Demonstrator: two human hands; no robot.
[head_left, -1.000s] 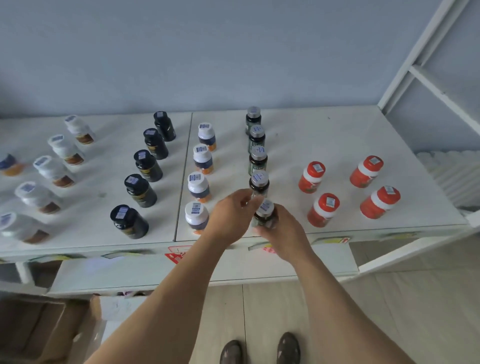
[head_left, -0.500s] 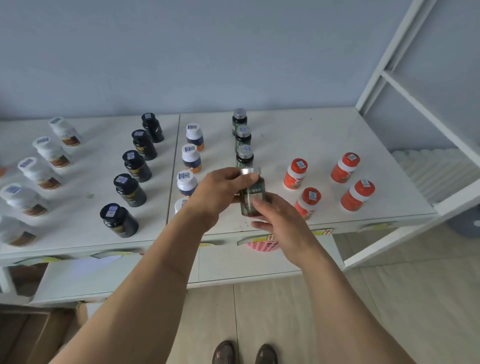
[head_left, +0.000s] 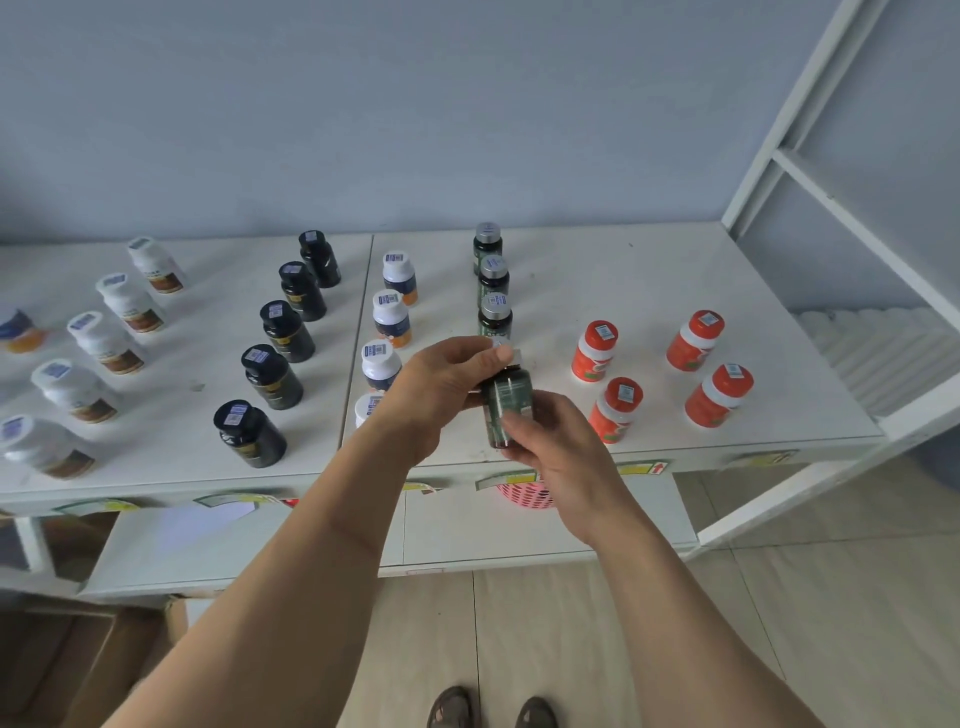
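Both hands hold a dark green bottle (head_left: 506, 410) upright above the table's (head_left: 649, 291) front edge: the right hand's (head_left: 558, 447) grip wraps its lower body, the left hand's (head_left: 447, 387) grip pinches its silver cap (head_left: 511, 357). Behind stand three matching green bottles (head_left: 494, 317) in a row, with red bottles (head_left: 595, 351) to the right.

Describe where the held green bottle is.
Head view, centre: the green bottle is over the table's front edge, left hand gripping its cap, right hand its base, left of the red bottles.
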